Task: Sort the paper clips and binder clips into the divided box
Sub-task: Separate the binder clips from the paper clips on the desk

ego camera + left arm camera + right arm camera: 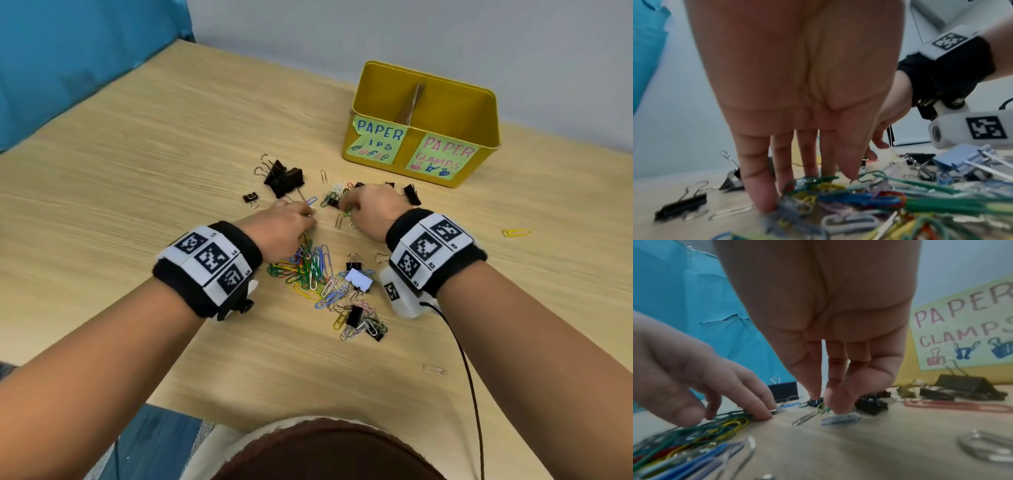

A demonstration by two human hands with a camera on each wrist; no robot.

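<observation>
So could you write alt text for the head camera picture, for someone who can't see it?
Two hands, left hand and right hand, reach into paper clips and black binder clips scattered on a wooden table. Behind stands a yellow divided box labelled for paper clips and paper clamps.

clips (pixel 318 274) crowd table (pixel 171 171) centre, bare wood left, box (pixel 421 126) blocks far right

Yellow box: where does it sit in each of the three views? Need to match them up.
Head: yellow box at upper right, far side of the table, both labels facing the camera.
Left wrist: only a yellow sliver between the left hand's fingers, centre.
Right wrist: right edge, cut off by the frame.
Shared landmark: the PAPER CLAMPS label in head and right wrist; not readable in left wrist.
</observation>
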